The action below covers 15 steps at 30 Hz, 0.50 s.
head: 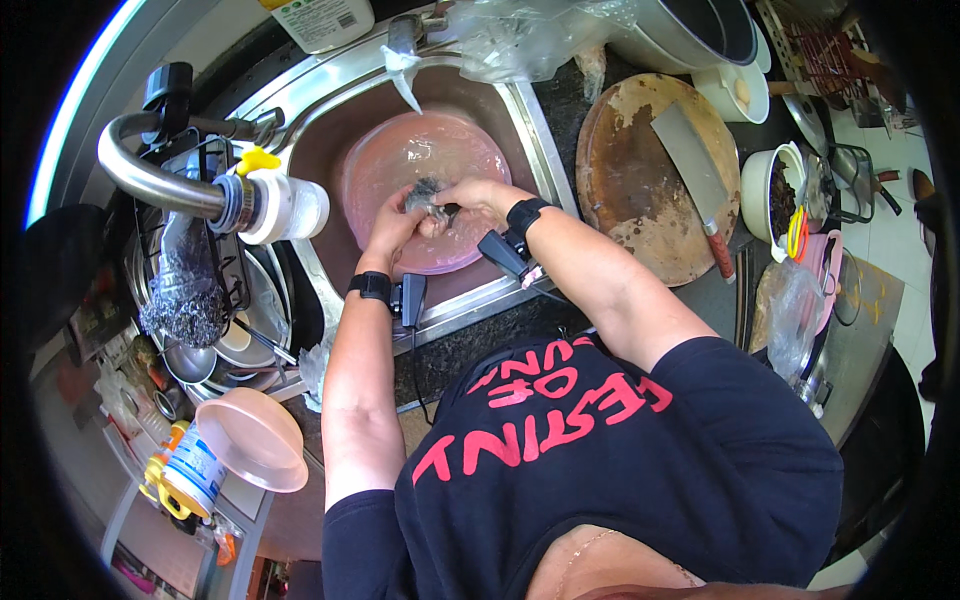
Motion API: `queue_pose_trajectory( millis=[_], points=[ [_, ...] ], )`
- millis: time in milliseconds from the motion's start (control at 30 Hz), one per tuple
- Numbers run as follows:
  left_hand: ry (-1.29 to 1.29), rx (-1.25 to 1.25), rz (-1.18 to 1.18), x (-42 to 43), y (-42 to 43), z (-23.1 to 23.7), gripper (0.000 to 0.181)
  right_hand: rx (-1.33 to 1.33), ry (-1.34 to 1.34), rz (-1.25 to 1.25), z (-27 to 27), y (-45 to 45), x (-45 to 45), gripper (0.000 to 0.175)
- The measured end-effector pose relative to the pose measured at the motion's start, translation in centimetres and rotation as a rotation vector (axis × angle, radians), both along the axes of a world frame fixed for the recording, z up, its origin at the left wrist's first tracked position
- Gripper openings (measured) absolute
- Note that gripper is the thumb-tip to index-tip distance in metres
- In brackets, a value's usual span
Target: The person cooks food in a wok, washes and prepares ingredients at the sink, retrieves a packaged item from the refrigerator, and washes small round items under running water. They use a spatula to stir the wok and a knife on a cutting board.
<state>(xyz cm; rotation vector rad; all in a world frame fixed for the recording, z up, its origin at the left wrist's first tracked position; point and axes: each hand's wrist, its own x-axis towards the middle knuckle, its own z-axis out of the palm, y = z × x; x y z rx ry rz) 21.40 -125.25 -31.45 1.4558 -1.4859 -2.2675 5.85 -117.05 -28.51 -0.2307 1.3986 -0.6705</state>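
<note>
A pink plastic basin (pixel 367 161) of water sits in the stainless steel sink (pixel 551 154). Over it, my left hand (pixel 396 221) and my right hand (pixel 480 196) meet at a small wet item with dark, greyish skin and a pale pinkish part (pixel 432 226); it may be a piece of fish or meat, but I cannot tell. The fingers of both hands close on it from either side. My fingers hide part of it. Both wrists wear black straps with small devices.
Right of the sink, a cleaver (pixel 690 150) lies on a round wooden chopping board (pixel 615 172). A curved metal faucet (pixel 142 180) with a white filter reaches in from the left, above stacked bowls (pixel 259 322). A plastic bag (pixel 525 37) lies behind the sink.
</note>
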Motion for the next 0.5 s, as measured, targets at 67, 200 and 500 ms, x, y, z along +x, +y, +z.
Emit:
queue_pose_trajectory(
  millis=[67,200,500],
  points=[
    [-0.100,0.058,-0.028,0.3,-0.4,0.3,0.034,-0.100,-0.002,0.102,-0.4,-0.2,-0.2,0.050],
    [-0.209,0.123,-0.055,0.7,-0.8,0.3,0.031,-0.170,-0.034,0.142,-0.7,-0.2,0.1,0.051],
    [-0.022,0.294,0.245,1.1,0.1,-1.5,0.024,-0.080,0.062,-0.123,-2.8,-0.7,0.2,0.031]
  ],
)
